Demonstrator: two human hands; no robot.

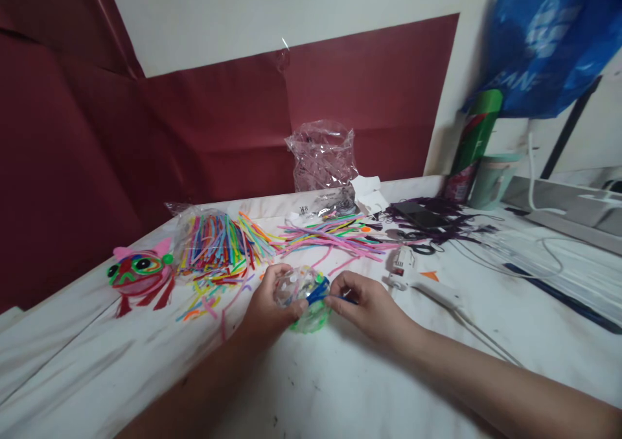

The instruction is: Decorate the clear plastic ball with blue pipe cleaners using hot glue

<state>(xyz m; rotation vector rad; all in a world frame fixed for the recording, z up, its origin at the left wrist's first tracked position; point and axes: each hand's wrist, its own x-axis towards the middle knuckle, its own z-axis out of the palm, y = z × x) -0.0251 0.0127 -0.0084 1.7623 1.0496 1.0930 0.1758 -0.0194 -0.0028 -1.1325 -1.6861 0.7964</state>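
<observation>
One fuzzy blue strip (319, 291) slanted kinda up-right across a roundish clear-plastic piece (291, 285); left hand (273, 302) cupped that, curled right hand (368, 304) pinched the strip.

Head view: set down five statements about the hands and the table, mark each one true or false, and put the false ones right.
1. The left hand holds a clear plastic piece. True.
2. The right hand grips the glue gun. False: its fingers pinch a blue strip, and the glue gun lies on the table.
3. The pink-eared figure is left of the coloured sticks in the picture. True.
4. The blue bag is at the upper left. False: it is at the upper right.
5. The pale green cup stands beside a taller green container. True.
</observation>
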